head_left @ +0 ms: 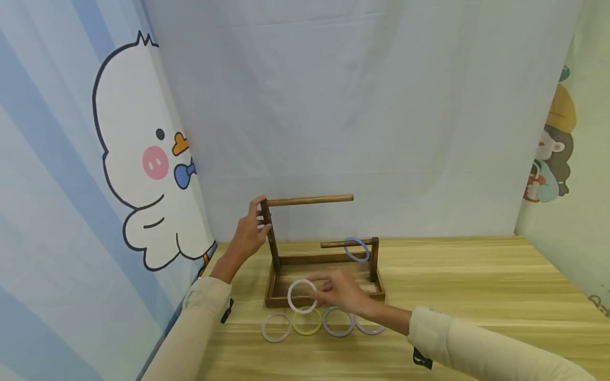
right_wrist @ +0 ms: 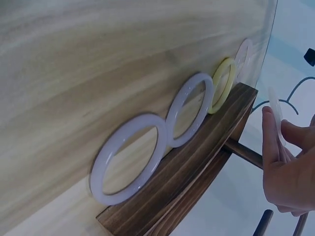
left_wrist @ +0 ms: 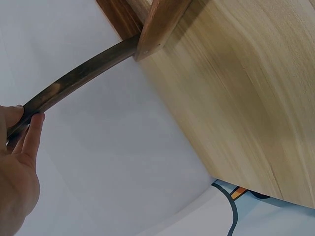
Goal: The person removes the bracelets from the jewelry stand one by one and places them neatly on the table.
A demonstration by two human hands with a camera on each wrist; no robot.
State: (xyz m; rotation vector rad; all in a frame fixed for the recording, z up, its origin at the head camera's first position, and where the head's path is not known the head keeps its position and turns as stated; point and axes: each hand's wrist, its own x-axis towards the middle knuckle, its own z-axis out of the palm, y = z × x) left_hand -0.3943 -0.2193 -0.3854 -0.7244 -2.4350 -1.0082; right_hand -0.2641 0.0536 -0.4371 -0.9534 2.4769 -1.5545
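Observation:
My left hand (head_left: 250,231) grips the tall post (head_left: 272,241) of a dark wooden stand (head_left: 288,302) near its top; the left wrist view shows thumb and fingers on either side of that post (left_wrist: 81,73). In front of the stand, my right hand (head_left: 344,292) pinches a white ring (head_left: 289,297) by its right edge, thumb against fingers. A blue ring (head_left: 357,260) hangs on the stand's short rod (head_left: 332,244). On the table lie a pale pinkish ring (head_left: 263,329), a yellow ring (head_left: 307,333) and two lavender rings (right_wrist: 96,182), all in a row along the stand's front.
A longer rod (head_left: 310,200) sticks out rightward from the tall post's top. The short post (head_left: 374,262) rises at the stand's right end. Behind the wooden table (head_left: 457,296) hangs a grey-white curtain (head_left: 381,106); a printed cloth (head_left: 128,106) borders the left side.

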